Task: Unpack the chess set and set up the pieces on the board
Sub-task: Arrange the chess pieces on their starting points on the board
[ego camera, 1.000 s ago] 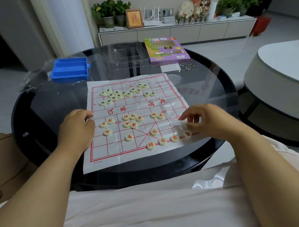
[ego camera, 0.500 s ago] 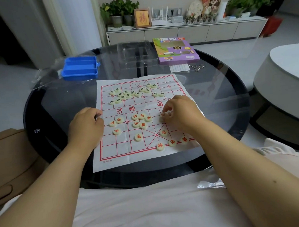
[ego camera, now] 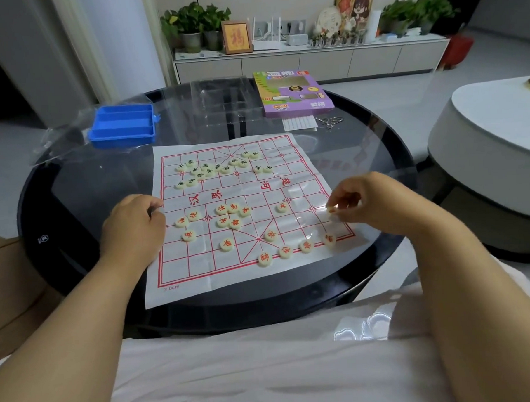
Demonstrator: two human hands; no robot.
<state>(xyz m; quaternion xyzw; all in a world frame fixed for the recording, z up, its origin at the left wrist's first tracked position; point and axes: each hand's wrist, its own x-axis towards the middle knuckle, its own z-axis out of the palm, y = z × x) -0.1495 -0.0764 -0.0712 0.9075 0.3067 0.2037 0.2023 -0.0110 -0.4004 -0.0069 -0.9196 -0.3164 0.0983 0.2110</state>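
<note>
White paper xiangqi board with a red printed grid (ego camera: 200, 267) lies flat on the round dark glass-topped table (ego camera: 84, 190), its near edge close to the table's near rim. Left hand (ego camera: 134, 227) rests at the board's left edge with fingers curled under and knuckles on the sheet; cannot tell whether it holds anything. Right hand (ego camera: 370, 202) sits over the board's right side, fingers curled, thumb and fingertips pinching one cream round piece (ego camera: 331, 209) just above the sheet near the right border. Cream round pieces with red characters: a loose group (ego camera: 232, 216) near the board's middle on the near half, two more by the left hand (ego camera: 187, 219), singles scattered between, and four in a row along the near edge (ego camera: 285, 251), right of centre. Cream round pieces with dark characters (ego camera: 209, 169) lie in an unsorted cluster on the far half, mostly toward the left, a few apart to the right. Beyond the board: a blue plastic compartment tray (ego camera: 122, 128) at the far left of the table with crumpled clear wrap beside it, a clear plastic lid or insert (ego camera: 223, 99) at the far middle, a purple cardboard game box (ego camera: 294, 93) at the far right, and just nearer than the box a small white sheet (ego camera: 300, 124) with a pair of small metal scissors (ego camera: 330, 122) beside it.
</note>
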